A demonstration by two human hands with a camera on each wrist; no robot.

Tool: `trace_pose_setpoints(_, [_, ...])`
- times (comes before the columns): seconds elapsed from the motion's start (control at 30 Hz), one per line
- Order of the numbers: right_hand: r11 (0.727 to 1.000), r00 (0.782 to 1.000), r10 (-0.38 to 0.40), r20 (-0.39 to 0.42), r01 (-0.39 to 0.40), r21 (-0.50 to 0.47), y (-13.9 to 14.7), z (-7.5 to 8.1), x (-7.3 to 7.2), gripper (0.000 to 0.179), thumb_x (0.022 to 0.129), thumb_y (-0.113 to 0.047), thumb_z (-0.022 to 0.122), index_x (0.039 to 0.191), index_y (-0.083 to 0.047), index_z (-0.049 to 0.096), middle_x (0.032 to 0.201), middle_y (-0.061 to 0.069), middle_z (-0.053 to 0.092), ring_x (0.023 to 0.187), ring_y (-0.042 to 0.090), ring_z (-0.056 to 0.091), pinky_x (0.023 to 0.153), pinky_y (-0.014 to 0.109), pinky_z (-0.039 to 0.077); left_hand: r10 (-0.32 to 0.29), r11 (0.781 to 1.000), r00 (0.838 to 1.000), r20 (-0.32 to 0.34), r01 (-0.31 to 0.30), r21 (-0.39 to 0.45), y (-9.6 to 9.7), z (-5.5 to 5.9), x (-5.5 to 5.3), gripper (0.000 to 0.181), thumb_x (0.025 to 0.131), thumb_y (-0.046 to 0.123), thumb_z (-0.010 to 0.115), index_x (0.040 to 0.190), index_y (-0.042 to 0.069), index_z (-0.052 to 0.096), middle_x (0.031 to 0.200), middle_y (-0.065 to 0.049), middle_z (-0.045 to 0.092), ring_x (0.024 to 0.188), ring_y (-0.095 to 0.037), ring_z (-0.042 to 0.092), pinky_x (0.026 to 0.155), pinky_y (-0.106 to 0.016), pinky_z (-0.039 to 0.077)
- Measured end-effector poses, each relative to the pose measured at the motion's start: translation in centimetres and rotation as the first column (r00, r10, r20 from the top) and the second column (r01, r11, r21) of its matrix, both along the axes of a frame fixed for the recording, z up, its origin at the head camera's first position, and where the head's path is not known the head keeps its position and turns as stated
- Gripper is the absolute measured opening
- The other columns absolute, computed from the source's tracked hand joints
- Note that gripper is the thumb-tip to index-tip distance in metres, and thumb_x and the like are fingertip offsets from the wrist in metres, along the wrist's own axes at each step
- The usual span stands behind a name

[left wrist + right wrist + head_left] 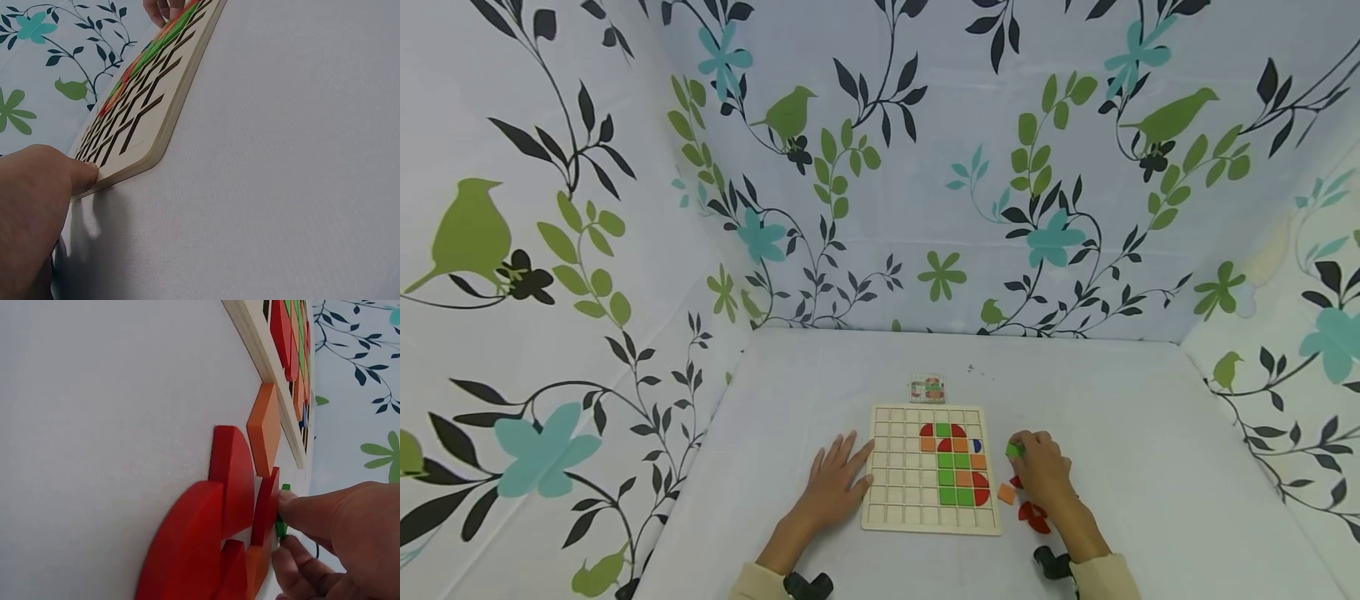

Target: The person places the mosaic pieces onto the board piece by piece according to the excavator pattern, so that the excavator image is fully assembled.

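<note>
A pale wooden grid board [902, 492] lies on the white table, with red, green, orange and blue pieces in cells on its right half. My left hand [833, 487] rests at the board's left edge, fingers spread, its thumb on the rim in the left wrist view. Just right of the board, my right hand [1043, 471] pinches a green block [1015, 450] between thumb and fingers. Beneath that hand lie several loose red quarter-round pieces [181, 550]. A loose orange square [1006, 493] sits by the board's right edge.
A small card with a coloured pattern [928, 388] lies just behind the board. Cloth printed with leaves and birds [940, 208] hangs behind the table and at both sides. Dark wrist straps [808, 586] show at both sleeves.
</note>
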State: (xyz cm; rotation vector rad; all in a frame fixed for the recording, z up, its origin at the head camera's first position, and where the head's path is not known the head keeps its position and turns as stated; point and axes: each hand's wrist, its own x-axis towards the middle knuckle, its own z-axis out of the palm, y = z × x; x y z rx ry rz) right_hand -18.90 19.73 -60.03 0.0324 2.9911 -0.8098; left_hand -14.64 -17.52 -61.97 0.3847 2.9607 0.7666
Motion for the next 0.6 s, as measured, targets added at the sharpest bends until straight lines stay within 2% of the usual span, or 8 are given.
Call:
trace_pose_setpoints(0.37, [0.998, 0.998, 0.054, -0.032, -0.055, -0.013, -1.7, 0.1, -2.1, 0.031, 0.099, -0.012, 0.073, 0.127, -0.002, 0.066, 0.125, 0.023, 0.062, 0.117, 0.04, 0.058, 0.09, 0.059, 0.045, 0.004, 1.0, 1.0, 0.007, -0.004, -0.004, 0.0, -0.1, -0.1, 0.057, 0.108, 0.036, 0.054, 0.162, 0.02, 0.044, 0.172, -0.018, 0.029, 0.16, -0.044, 0.021, 0.124, -0.072, 0.014])
trace_pose_setpoints(0.6, [0.999, 0.998, 0.042, -0.054, -0.043, -0.023, -3.5, 0.9, -2.9, 0.031, 0.101, -0.012, 0.071, 0.13, -0.001, 0.065, 0.127, 0.023, 0.06, 0.116, 0.038, 0.056, 0.094, 0.055, 0.045, -0.002, 1.0, 1.0, 0.002, 0.002, -0.003, 0.0, 0.2, 0.1, 0.057, 0.108, 0.034, 0.055, 0.162, 0.018, 0.045, 0.171, -0.02, 0.03, 0.159, -0.046, 0.023, 0.123, -0.073, 0.016])
